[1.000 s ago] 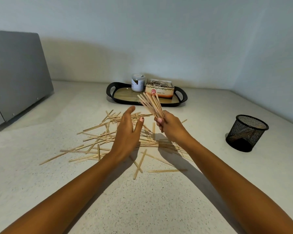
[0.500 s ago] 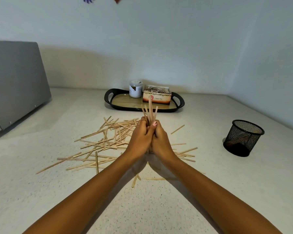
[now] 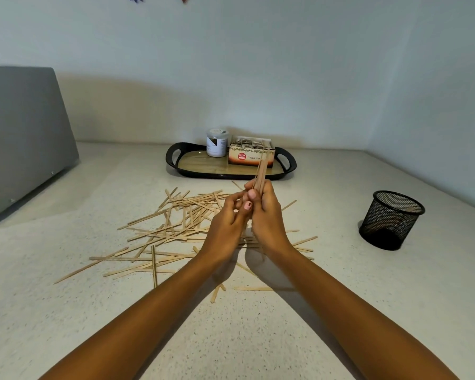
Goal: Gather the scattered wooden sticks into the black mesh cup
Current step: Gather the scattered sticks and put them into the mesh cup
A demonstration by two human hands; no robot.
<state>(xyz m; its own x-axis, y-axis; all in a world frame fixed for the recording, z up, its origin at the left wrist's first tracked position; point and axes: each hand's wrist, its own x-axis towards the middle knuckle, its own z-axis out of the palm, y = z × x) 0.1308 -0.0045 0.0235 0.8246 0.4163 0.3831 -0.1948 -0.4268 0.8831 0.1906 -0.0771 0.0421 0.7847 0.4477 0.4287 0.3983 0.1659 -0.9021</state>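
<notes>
The bundle of sticks [image 3: 261,171] now stands as one tight, nearly upright sheaf, where half a second ago its tips fanned apart between both palms. It rises above the right hand [image 3: 266,215], which is wrapped around its lower part; the lower ends are hidden behind the hands. The left hand [image 3: 226,229] has loosened from its earlier clasp: its fingers are curled and slightly spread, with the thumb tip touching the bundle beside the right fingers, so it steadies the sheaf and does not grip it. Both forearms reach forward from the bottom edge and meet above the pile.

The scattered sticks [image 3: 173,231] lie criss-crossed on the pale speckled surface [image 3: 340,311], mostly left of and under the hands. The black mesh cup [image 3: 392,219] stands upright, well apart to the right. Behind the pile a black tray [image 3: 287,167] carries a small jar [image 3: 217,142] and a tea box [image 3: 248,154].
</notes>
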